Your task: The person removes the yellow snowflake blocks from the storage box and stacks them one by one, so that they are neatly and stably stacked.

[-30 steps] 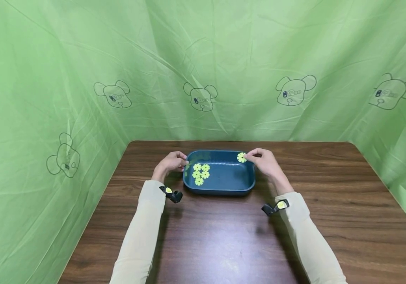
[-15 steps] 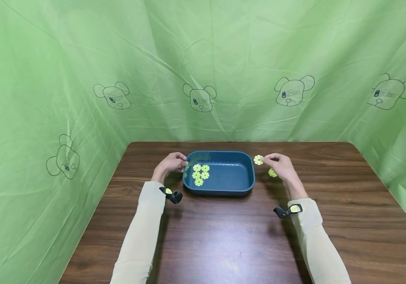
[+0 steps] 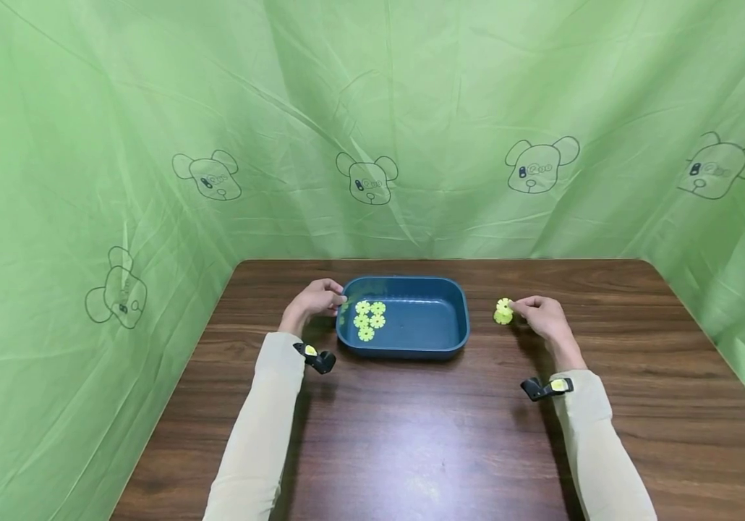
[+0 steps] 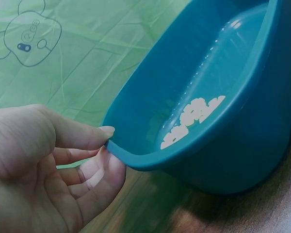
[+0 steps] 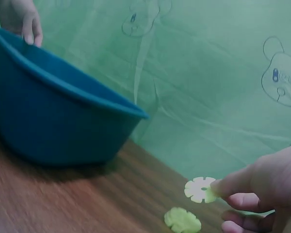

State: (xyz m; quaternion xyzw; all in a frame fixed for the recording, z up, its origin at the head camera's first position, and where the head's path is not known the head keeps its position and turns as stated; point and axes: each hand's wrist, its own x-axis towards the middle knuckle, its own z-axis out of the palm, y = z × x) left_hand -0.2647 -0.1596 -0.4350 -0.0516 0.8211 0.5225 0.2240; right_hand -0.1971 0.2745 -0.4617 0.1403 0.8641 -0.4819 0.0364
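A blue rectangular basin [image 3: 421, 354] with rounded corners stands on the table. My left hand [image 3: 316, 297] pinches its left rim between thumb and fingers, seen close in the left wrist view. Several yellow-green notched flower discs [image 3: 366, 320] lie in the basin's left part. Right of the basin, my right hand [image 3: 544, 315] pinches one yellow-green flower disc [image 5: 200, 189] at its edge, between thumb and finger. Just below that disc, another yellow-green flower disc or small stack of them [image 5: 182, 220] lies on the table; the two overlap in the head view.
The dark wooden table [image 3: 385, 434] reaches back to a green curtain [image 3: 372, 94] printed with bear outlines. Wrist cameras on black mounts [image 3: 318, 359] sit on both forearms.
My right hand has moved from over the basin's right end outward to the right and nearer, carrying the flower disc over the one on the table. The left hand has stayed at the rim.
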